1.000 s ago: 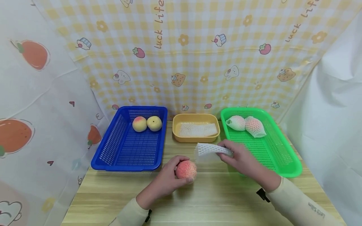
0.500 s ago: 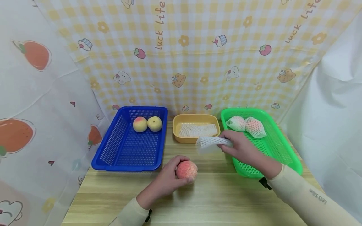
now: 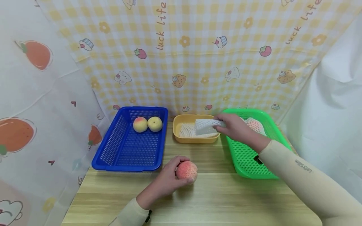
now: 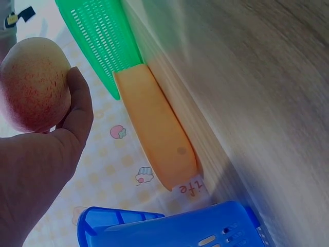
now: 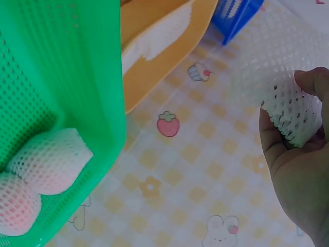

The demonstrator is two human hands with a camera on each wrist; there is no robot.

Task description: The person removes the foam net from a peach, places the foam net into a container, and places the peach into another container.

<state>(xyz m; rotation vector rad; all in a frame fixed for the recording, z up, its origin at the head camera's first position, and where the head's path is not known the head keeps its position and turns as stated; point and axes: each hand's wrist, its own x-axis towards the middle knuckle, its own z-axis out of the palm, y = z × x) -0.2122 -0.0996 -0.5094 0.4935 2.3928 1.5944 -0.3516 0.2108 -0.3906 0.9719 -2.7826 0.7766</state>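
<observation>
My left hand point(image 3: 169, 177) grips a pink and pale-yellow peach point(image 3: 187, 172) low over the table's middle; in the left wrist view the thumb or a finger curls along the peach point(image 4: 36, 85). A white foam net sleeve point(image 3: 207, 124) is pinched in my right hand point(image 3: 233, 127), above the right part of the yellow tray point(image 3: 182, 139). In the right wrist view, thumb and fingers hold one end of the foam net point(image 5: 288, 92). More white foam netting point(image 3: 186, 130) lies flat inside the tray, partly hidden by the held sleeve.
On the left stands a blue basket point(image 3: 127, 168) with two peaches point(image 3: 147, 124) at its back. The green basket point(image 3: 240, 171) on the right holds two net-wrapped peaches point(image 5: 51, 162), partly covered by my right arm in the head view. A patterned cloth point(image 3: 181, 62) hangs behind.
My right hand has moved up and away from me with the foam net, from in front of the yellow tray to above it. The left hand and its peach have stayed in place.
</observation>
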